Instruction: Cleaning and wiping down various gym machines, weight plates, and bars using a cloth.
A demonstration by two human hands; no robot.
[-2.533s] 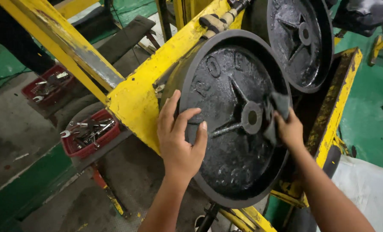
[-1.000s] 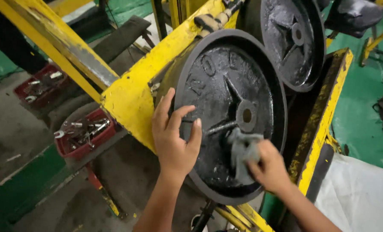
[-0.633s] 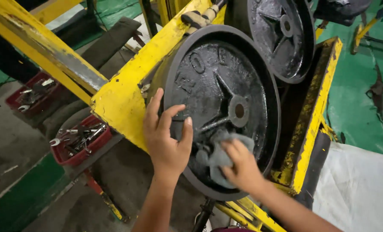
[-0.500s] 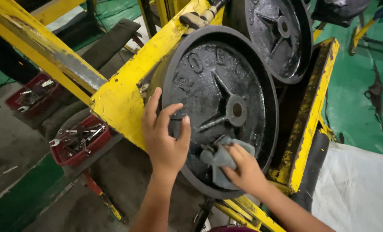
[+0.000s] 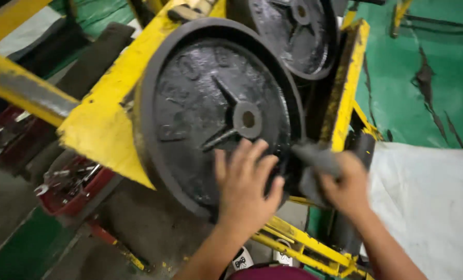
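From the head camera, the left hand [image 5: 247, 189] lies flat with fingers spread on the lower face of the large black weight plate [image 5: 210, 114], which sits on the yellow rack [image 5: 101, 124]. The right hand [image 5: 348, 186] grips a grey rag [image 5: 314, 161], fingers closed around it, against the plate's lower right rim. A second plate [image 5: 293, 31] hangs behind, and a red tray of tools [image 5: 73, 184] sits lower left.

My left hand [image 5: 247, 194] now lies lower and further right on the big black cast-iron weight plate [image 5: 216, 111], its fingers spread under the hub instead of over the left part of the face. My right hand [image 5: 345, 186] carries the grey cloth rag [image 5: 314, 158] off the lower face to the plate's right rim, beside the yellow steel frame [image 5: 345, 83]. The view sits closer and is blurrier than before.
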